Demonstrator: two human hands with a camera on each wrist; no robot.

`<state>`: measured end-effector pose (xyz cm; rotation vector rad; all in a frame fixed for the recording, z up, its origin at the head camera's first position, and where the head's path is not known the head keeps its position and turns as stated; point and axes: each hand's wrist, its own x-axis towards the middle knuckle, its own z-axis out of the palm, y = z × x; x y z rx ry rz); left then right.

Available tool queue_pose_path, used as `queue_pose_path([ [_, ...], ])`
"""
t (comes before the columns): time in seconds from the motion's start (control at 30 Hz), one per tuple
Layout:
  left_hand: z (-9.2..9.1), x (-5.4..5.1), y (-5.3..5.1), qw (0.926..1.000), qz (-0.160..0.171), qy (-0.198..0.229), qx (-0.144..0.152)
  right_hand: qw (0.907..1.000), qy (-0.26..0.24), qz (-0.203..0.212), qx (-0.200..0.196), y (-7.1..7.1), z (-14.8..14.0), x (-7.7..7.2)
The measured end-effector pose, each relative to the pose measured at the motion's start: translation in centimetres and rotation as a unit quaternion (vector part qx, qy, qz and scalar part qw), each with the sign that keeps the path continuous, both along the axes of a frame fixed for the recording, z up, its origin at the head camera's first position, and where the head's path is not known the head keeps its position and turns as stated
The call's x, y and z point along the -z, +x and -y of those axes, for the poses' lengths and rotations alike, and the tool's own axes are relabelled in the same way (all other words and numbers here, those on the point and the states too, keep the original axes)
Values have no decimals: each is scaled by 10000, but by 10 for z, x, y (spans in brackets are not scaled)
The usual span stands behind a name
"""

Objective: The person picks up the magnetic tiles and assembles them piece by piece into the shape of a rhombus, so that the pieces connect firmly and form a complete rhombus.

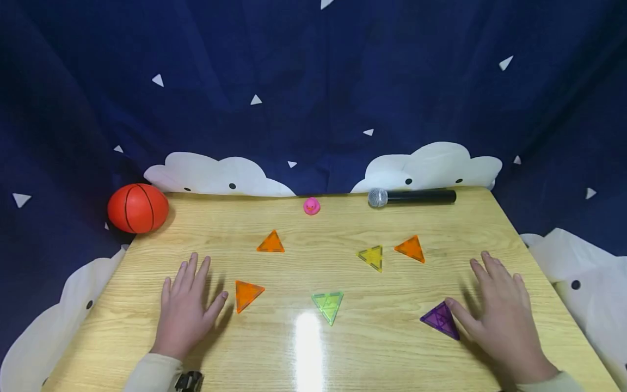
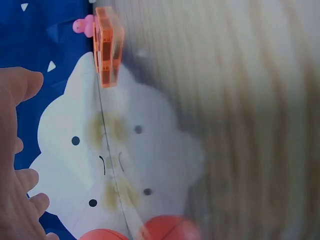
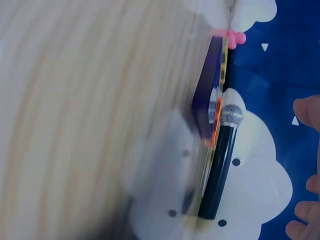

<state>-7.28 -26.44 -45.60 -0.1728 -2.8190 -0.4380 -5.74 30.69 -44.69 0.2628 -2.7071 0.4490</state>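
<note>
My left hand (image 1: pixel 185 307) is at the left of the wooden table, fingers extended and holding nothing. Just right of its thumb lies an orange triangular tile (image 1: pixel 247 295), which the left wrist view also shows edge-on. At the right, my right hand (image 1: pixel 504 321) has its fingers spread forward. Its thumb tip is beside a corner of a purple triangular tile (image 1: pixel 442 320); whether they touch, I cannot tell. Between the hands lie a green triangular tile (image 1: pixel 329 306), a yellow one (image 1: pixel 372 257) and two more orange tiles, one left (image 1: pixel 271 242) and one right (image 1: pixel 411 249).
A red ball (image 1: pixel 138 208) with black lines sits at the table's back left corner. Near the back edge are a small pink duck (image 1: pixel 311 206) and a black microphone (image 1: pixel 420 197) with a silver head. A dark blue curtain (image 1: pixel 313 81) with white clouds surrounds the table (image 1: pixel 220 359).
</note>
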Motion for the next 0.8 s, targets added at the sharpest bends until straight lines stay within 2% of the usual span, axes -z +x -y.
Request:
queue_pose_path([
  [0.23, -3, 1, -1, 9998, 23, 179, 88, 9994, -276, -51, -181, -1, 20, 2],
  [0.47, -4, 7, -4, 9952, 114, 592, 770, 9977, -574, -98, -357, -2, 45, 4],
  [0.7, 0, 10, -4, 9945, 222, 746, 696, 9932, -1035, -173, -503, -1, 76, 11],
  [0.8, 2, 12, -2, 9940, 412, 812, 598, 9919, -1121, -110, -579, 1, 91, 13],
])
